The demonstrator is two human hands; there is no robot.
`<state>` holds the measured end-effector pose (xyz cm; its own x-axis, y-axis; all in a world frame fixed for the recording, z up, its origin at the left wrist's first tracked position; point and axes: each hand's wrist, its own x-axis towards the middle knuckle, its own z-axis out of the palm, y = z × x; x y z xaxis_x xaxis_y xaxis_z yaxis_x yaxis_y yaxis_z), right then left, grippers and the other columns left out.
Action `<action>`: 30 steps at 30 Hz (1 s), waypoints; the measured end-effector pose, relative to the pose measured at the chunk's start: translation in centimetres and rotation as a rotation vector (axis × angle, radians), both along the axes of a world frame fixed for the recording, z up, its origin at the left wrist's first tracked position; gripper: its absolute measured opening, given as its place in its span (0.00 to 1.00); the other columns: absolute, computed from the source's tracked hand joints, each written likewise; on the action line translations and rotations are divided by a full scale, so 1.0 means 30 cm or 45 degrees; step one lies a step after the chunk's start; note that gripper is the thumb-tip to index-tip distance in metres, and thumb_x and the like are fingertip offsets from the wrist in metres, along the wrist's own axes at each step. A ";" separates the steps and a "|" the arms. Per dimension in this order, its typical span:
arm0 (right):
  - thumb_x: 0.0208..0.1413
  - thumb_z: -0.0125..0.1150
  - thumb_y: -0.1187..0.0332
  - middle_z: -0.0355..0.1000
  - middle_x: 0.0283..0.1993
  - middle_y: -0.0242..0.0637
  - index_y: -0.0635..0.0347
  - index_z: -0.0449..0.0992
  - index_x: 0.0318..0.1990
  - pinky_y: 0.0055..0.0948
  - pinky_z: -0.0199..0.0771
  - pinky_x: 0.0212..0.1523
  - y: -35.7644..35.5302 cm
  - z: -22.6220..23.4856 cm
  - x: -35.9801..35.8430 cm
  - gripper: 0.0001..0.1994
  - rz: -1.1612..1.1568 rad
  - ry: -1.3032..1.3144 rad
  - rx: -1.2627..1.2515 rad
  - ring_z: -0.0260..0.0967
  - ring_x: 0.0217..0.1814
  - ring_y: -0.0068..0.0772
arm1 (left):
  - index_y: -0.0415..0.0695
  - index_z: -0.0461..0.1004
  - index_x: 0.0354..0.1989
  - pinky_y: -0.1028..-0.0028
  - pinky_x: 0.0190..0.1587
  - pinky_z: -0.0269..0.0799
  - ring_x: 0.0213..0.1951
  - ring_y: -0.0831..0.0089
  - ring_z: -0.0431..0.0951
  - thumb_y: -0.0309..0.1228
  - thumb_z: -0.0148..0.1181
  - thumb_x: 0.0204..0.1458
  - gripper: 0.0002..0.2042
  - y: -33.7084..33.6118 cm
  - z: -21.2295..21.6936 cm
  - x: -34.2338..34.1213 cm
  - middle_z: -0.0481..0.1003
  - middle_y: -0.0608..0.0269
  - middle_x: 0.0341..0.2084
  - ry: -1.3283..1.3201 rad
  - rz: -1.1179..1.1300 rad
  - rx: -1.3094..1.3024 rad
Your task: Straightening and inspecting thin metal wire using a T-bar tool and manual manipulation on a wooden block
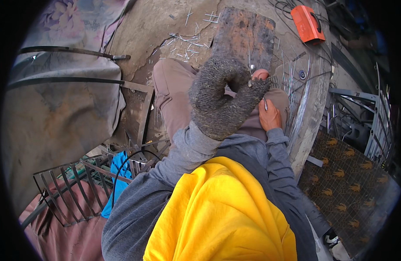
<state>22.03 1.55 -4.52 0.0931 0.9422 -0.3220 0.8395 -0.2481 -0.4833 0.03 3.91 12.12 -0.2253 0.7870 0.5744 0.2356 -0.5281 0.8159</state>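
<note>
A big, stained grey-brown cloth sheet [65,126] covers the left side of the workplace, and a dark flat panel with orange-brown figures [333,191] lies at the lower right. Between them the person sits with brown fabric trousers [174,82] folded under the work, facing a worn, dark wooden board [241,30]. Beyond its right side sits a bright orange box with a black handle [305,25], among loose black cables that could snag a foot if the person rose carelessly. Long, thin silver metal rods [299,111] lie loosely beside the right thigh; a sweep of that sleeve could scatter them or catch on their ends. The left hand, in a thick dark grey knitted glove [222,93], curls its fingers round toward the thumb in a ring; whether they clamp anything, I cannot tell. The bare right hand [271,116], close below, has its fingers closed on a slim silver metal piece [265,103], over the lap; with no glove there, a slip could scrape the skin. Short cut metal lengths [187,41] litter the ground beyond the left knee and could prick a palm set down there. Smallest, a rounded silver bit [252,68] shows right by the gloved fingertips, and a loose, bulky knit grip could let it drop.
</note>
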 end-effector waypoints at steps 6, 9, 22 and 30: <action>0.63 0.44 0.43 0.73 0.30 0.59 0.59 0.70 0.33 0.57 0.66 0.38 -0.004 -0.017 0.007 0.25 0.024 -0.006 0.065 0.70 0.36 0.68 | 0.43 0.68 0.38 0.81 0.33 0.69 0.30 0.84 0.70 0.17 0.71 0.45 0.17 -0.005 0.005 0.010 0.71 0.68 0.30 -0.029 -0.027 -0.052; 0.63 0.44 0.43 0.73 0.30 0.59 0.59 0.70 0.33 0.58 0.65 0.38 -0.004 -0.013 0.006 0.25 0.025 -0.005 0.072 0.69 0.36 0.68 | 0.44 0.68 0.37 0.82 0.32 0.68 0.29 0.85 0.69 0.18 0.71 0.45 0.16 -0.005 -0.002 0.007 0.70 0.69 0.29 -0.032 -0.039 -0.075; 0.62 0.44 0.42 0.74 0.32 0.58 0.58 0.70 0.35 0.58 0.66 0.38 0.006 0.028 -0.010 0.25 -0.020 -0.009 -0.044 0.70 0.37 0.68 | 0.40 0.69 0.42 0.78 0.40 0.76 0.36 0.76 0.77 0.20 0.65 0.52 0.12 0.048 -0.066 -0.080 0.76 0.60 0.35 -0.083 0.137 -0.128; 0.62 0.45 0.43 0.74 0.31 0.58 0.58 0.71 0.35 0.57 0.67 0.39 0.007 0.024 -0.012 0.25 -0.034 -0.015 -0.052 0.70 0.37 0.67 | 0.37 0.72 0.38 0.77 0.35 0.74 0.31 0.76 0.77 0.27 0.60 0.58 0.06 0.116 -0.135 -0.246 0.77 0.59 0.28 -0.328 0.368 -0.396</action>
<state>21.66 1.76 -3.78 0.1219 0.9253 -0.3591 0.8381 -0.2898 -0.4622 -7.34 7.40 8.07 -0.5631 0.7968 0.2190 0.1064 -0.1929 0.9754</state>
